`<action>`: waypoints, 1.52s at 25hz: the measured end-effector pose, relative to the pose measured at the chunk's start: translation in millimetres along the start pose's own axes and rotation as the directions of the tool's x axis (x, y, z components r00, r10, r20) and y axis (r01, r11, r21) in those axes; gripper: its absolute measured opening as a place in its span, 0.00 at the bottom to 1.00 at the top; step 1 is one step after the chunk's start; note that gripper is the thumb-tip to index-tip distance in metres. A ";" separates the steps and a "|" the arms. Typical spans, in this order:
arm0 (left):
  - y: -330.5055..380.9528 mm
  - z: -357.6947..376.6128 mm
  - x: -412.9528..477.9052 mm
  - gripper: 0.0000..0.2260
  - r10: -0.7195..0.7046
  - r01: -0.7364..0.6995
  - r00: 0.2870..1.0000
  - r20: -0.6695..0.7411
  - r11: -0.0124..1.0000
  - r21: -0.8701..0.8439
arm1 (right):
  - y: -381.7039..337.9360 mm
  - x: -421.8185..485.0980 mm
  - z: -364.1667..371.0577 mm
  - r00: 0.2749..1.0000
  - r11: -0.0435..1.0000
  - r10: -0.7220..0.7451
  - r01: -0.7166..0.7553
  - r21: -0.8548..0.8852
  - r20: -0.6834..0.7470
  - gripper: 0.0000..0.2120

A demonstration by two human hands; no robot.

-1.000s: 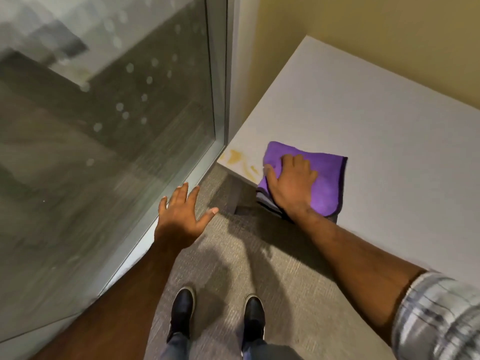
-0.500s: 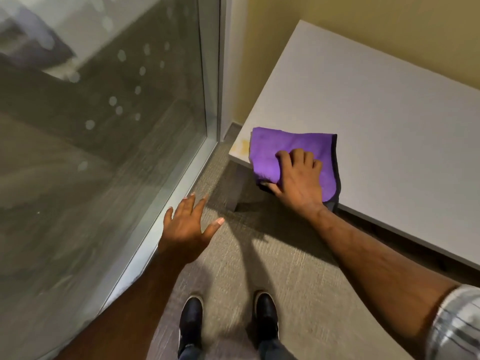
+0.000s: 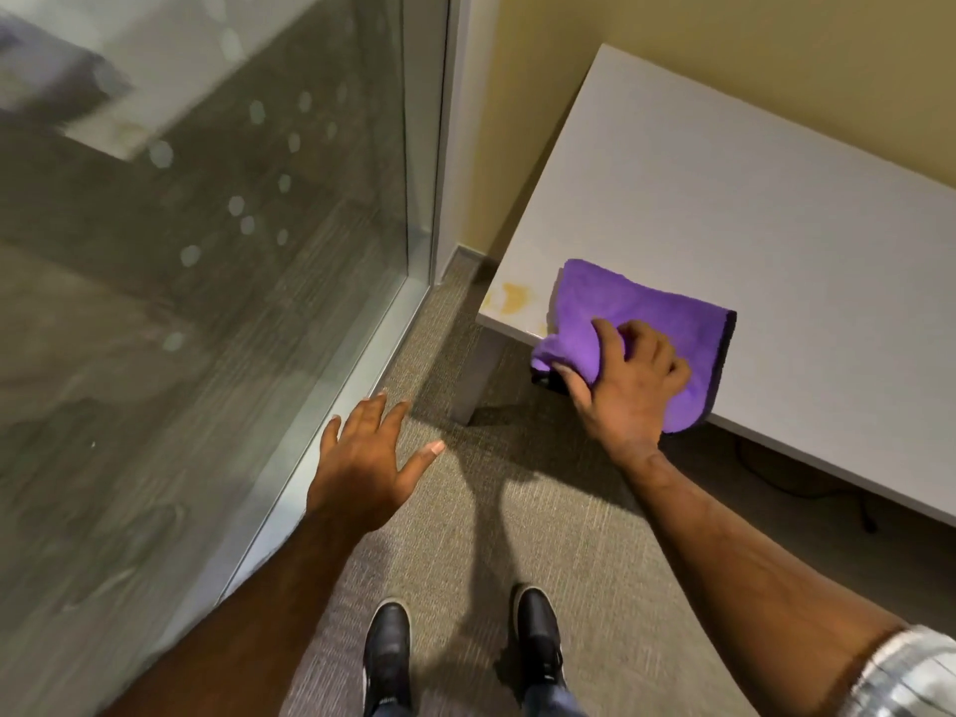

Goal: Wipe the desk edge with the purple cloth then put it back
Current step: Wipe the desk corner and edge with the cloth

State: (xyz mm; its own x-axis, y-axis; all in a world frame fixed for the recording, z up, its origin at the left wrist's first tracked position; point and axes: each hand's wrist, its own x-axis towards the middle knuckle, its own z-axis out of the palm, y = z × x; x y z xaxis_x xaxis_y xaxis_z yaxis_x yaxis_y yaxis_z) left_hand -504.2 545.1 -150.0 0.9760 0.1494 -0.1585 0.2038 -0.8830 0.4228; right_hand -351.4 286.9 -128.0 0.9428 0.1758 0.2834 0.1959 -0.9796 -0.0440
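Desk corner's yellow stain shows again; right hand bunches purple cloth, left hand splayed, holding nothing

- glass wall, left side, pale dots on it
- yellow wall behind
- grey carpet
- two black shoes at bottom
- dark cable on carpet, right
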 end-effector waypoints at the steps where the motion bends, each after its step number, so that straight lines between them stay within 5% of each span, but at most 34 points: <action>1: -1.8 1.3 0.4 0.43 0.002 -0.002 1.000 0.001 1.000 0.005 | -14.1 1.6 2.6 1.000 1.000 0.000 0.000 0.015 -0.021 0.31; 5: -9.3 7.8 1.8 0.44 -0.009 0.006 0.999 0.053 0.999 0.054 | -55.2 -0.7 14.9 0.996 0.985 0.051 -0.039 0.167 -0.068 0.27; 9: -18.0 6.4 11.6 0.41 0.011 -0.017 0.998 0.067 0.997 0.080 | -29.7 -4.6 15.2 0.983 0.982 -0.167 0.173 0.074 -0.081 0.32; 14: -30.3 0.3 36.3 0.40 0.066 -0.074 0.996 0.067 0.989 0.124 | -35.5 -3.1 6.2 0.998 0.994 0.061 -0.062 0.095 0.009 0.30; 18: -42.1 -3.6 55.4 0.40 0.116 -0.130 0.990 0.075 0.962 0.239 | -94.5 27.1 11.7 0.993 0.992 -0.060 0.049 0.112 0.097 0.29; 22: -46.7 -12.8 55.8 0.39 0.141 -0.152 0.988 0.062 0.955 0.255 | -59.5 9.5 10.2 0.986 0.988 -0.146 0.142 0.064 0.074 0.30; 29: -57.3 -8.8 48.2 0.38 0.065 -0.072 0.997 0.042 0.978 0.198 | -55.7 23.3 6.0 0.990 0.982 0.111 -0.124 0.145 0.093 0.27; 35: -47.0 7.1 41.6 0.38 0.089 -0.097 0.995 0.048 0.975 0.198 | -93.3 35.0 10.5 0.920 0.932 -0.353 0.331 0.146 0.170 0.25; 38: -42.5 4.0 36.8 0.37 0.120 -0.126 0.992 0.042 0.976 0.179 | -52.5 24.5 1.6 0.919 0.916 -0.368 0.333 0.222 0.142 0.25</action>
State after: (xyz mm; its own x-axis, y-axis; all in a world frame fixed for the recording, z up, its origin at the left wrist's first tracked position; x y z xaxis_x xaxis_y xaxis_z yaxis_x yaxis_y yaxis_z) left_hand -477.3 586.4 -177.3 0.9893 0.0231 -0.1438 0.0621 -0.9600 0.2730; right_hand -338.1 342.8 -120.3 0.8324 0.5361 0.1406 0.5534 -0.8176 -0.1589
